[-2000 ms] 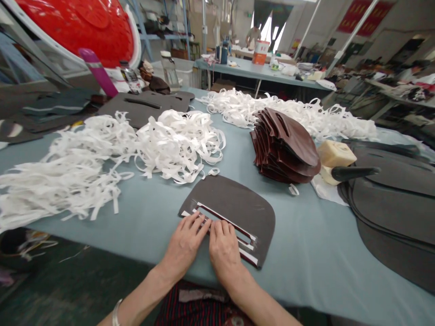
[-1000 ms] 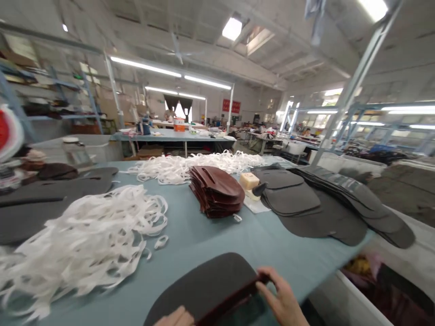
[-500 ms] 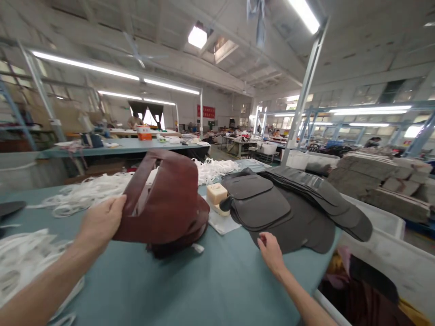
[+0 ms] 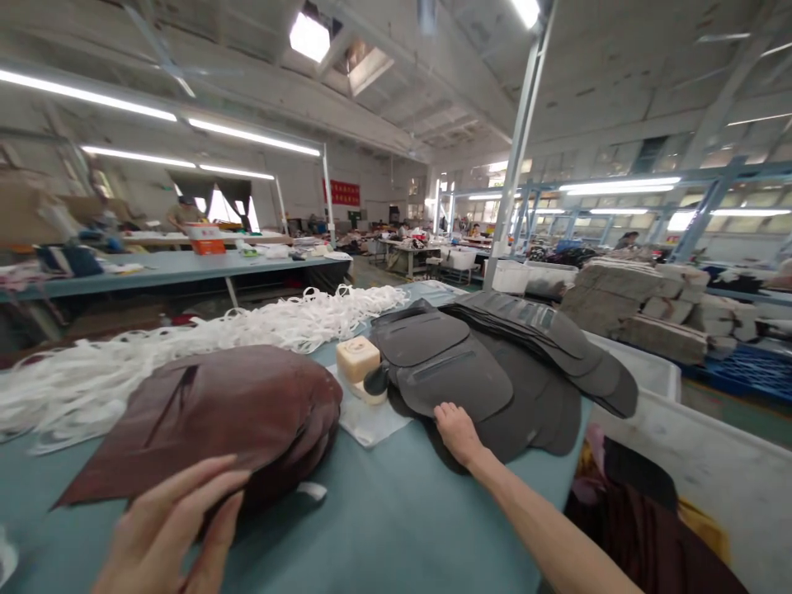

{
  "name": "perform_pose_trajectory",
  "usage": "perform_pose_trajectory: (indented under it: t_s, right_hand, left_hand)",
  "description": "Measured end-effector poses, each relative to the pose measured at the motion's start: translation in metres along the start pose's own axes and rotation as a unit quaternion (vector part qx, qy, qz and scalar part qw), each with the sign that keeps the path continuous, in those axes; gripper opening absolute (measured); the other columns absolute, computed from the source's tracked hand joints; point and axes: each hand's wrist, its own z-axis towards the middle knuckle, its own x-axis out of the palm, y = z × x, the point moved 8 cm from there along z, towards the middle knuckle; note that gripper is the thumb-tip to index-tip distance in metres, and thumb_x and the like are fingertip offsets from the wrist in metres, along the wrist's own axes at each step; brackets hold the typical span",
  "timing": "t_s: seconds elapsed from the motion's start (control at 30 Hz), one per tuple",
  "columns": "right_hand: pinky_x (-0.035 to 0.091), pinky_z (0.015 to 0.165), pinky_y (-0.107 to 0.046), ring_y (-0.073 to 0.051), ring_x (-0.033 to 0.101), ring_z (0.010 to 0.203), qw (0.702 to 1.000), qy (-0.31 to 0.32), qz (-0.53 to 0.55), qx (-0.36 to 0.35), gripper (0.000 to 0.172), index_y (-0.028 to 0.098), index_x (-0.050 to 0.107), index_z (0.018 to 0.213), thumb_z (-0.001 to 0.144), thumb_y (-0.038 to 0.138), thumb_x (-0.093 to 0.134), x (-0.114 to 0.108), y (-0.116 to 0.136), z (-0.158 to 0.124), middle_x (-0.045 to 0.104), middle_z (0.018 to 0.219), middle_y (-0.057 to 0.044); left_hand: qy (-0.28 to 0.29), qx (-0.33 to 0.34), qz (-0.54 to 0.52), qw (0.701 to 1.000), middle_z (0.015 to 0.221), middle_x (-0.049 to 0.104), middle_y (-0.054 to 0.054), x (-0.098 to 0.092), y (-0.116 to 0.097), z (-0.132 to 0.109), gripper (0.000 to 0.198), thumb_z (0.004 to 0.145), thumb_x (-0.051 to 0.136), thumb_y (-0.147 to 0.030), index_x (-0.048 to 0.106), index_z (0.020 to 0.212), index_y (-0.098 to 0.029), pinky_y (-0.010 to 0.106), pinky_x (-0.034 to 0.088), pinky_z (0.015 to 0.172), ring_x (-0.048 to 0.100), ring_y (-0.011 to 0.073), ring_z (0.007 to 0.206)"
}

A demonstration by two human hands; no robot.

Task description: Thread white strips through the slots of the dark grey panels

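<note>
Panels (image 4: 454, 381), gray, under right fingers (image 4: 446, 411) — left hand (image 4: 152, 528), near brown sheets (image 4: 228, 404)

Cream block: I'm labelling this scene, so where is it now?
In the head view, the cream block is just left of centre, between the brown stack on its left and dark grey pieces on its right.

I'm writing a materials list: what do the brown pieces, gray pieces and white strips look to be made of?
Brown pieces: probably leather or imitation leather, smooth, slightly glossy, softly creased. Gray pieces: possibly foam or rubber sheet; they look matte and flat. White strips: likely fabric tape, matte, thin, curling loosely.
</note>
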Motion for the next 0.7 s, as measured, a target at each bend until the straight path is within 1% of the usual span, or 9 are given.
perform_pose_trajectory:
  t_s: [0.1, 0.17, 0.2, 0.27, 0.37, 0.47, 0.53, 0.6, 0.7]
  right_hand:
    - [0.045, 0.070, -0.029, -0.015, 0.056, 0.077, 1.000, -0.018, 0.014, 0.003, 0.012, 0.016, 0.056, 0.084, 0.091, 0.025, 0.052, -0.026, -0.013, -0.018, 0.060, 0.083, -0.003]
    - [0.043, 0.066, -0.027, -0.015, 0.055, 0.073, 0.999, -0.024, 0.034, -0.013, 0.014, 0.018, 0.053, 0.079, 0.092, 0.022, 0.050, -0.042, -0.005, -0.041, 0.058, 0.078, -0.003]
    - [0.042, 0.066, -0.026, -0.015, 0.054, 0.072, 0.998, -0.023, 0.047, -0.028, 0.014, 0.019, 0.053, 0.079, 0.092, 0.022, 0.049, -0.047, 0.007, -0.056, 0.058, 0.078, -0.003]
    - [0.041, 0.067, -0.026, -0.015, 0.055, 0.074, 0.995, -0.017, 0.075, -0.069, 0.013, 0.020, 0.053, 0.080, 0.092, 0.021, 0.048, -0.052, 0.046, -0.092, 0.059, 0.079, -0.002]
    - [0.041, 0.065, -0.026, -0.015, 0.055, 0.072, 0.984, -0.004, 0.119, -0.133, 0.014, 0.021, 0.054, 0.080, 0.092, 0.023, 0.046, -0.045, 0.128, -0.149, 0.060, 0.075, -0.001]
    - [0.037, 0.053, -0.026, -0.014, 0.051, 0.057, 0.941, -0.073, 0.236, -0.234, 0.033, 0.021, 0.054, 0.072, 0.091, 0.047, 0.045, -0.051, 0.207, -0.198, 0.057, 0.063, 0.000]
    - [0.040, 0.054, -0.027, -0.014, 0.052, 0.057, 0.906, -0.126, 0.313, -0.256, 0.044, 0.022, 0.055, 0.069, 0.083, 0.063, 0.048, -0.063, 0.229, -0.214, 0.056, 0.061, 0.001]
    - [0.046, 0.073, -0.034, -0.020, 0.059, 0.079, 0.921, -0.121, 0.323, -0.180, 0.041, 0.023, 0.060, 0.078, 0.079, 0.064, 0.055, -0.065, 0.220, -0.207, 0.065, 0.081, -0.003]
    - [0.040, 0.093, -0.051, -0.033, 0.050, 0.114, 0.966, -0.077, 0.243, 0.048, 0.044, 0.020, 0.060, 0.110, 0.081, 0.053, 0.059, -0.051, 0.165, -0.186, 0.056, 0.123, -0.015]
  left_hand:
    - [0.100, -0.062, -0.088, 0.989, 0.107, 0.064, 0.003, 0.051, -0.018, -0.031, 0.022, 0.079, 0.061, -0.035, 0.064, 0.100, -0.028, 0.030, 0.047, 0.091, 0.061, 0.0215, 0.099]
    - [0.203, -0.191, -0.171, 0.945, 0.098, 0.068, 0.004, 0.095, -0.027, -0.063, 0.025, 0.079, 0.060, -0.042, 0.064, 0.098, -0.026, 0.027, 0.051, 0.083, 0.064, 0.0214, 0.091]
    - [0.245, -0.265, -0.215, 0.907, 0.097, 0.069, 0.005, 0.116, -0.033, -0.082, 0.032, 0.078, 0.060, -0.048, 0.064, 0.099, -0.025, 0.028, 0.051, 0.082, 0.065, 0.0223, 0.090]
    - [0.259, -0.412, -0.299, 0.821, 0.100, 0.070, 0.009, 0.145, -0.044, -0.112, 0.049, 0.075, 0.059, -0.057, 0.062, 0.107, -0.020, 0.033, 0.051, 0.085, 0.065, 0.0245, 0.094]
    - [0.237, -0.558, -0.382, 0.698, 0.106, 0.069, 0.013, 0.162, -0.052, -0.137, 0.064, 0.072, 0.060, -0.063, 0.059, 0.115, -0.016, 0.037, 0.051, 0.084, 0.066, 0.0265, 0.095]
    - [0.221, -0.600, -0.395, 0.660, 0.094, 0.072, 0.012, 0.142, -0.037, -0.146, 0.056, 0.062, 0.072, -0.052, 0.065, 0.103, -0.014, 0.038, 0.053, 0.076, 0.068, 0.0285, 0.085]
    - [0.210, -0.605, -0.389, 0.663, 0.086, 0.073, 0.010, 0.112, -0.019, -0.155, 0.051, 0.056, 0.078, -0.043, 0.068, 0.095, -0.013, 0.039, 0.054, 0.072, 0.068, 0.0294, 0.079]
    - [0.191, -0.604, -0.399, 0.663, 0.089, 0.074, 0.010, 0.075, -0.004, -0.170, 0.053, 0.054, 0.079, -0.041, 0.068, 0.099, -0.014, 0.041, 0.054, 0.077, 0.068, 0.0309, 0.083]
    - [0.165, -0.615, -0.419, 0.648, 0.096, 0.073, 0.009, 0.023, 0.014, -0.198, 0.060, 0.054, 0.080, -0.039, 0.067, 0.109, -0.017, 0.044, 0.052, 0.085, 0.067, 0.0337, 0.092]
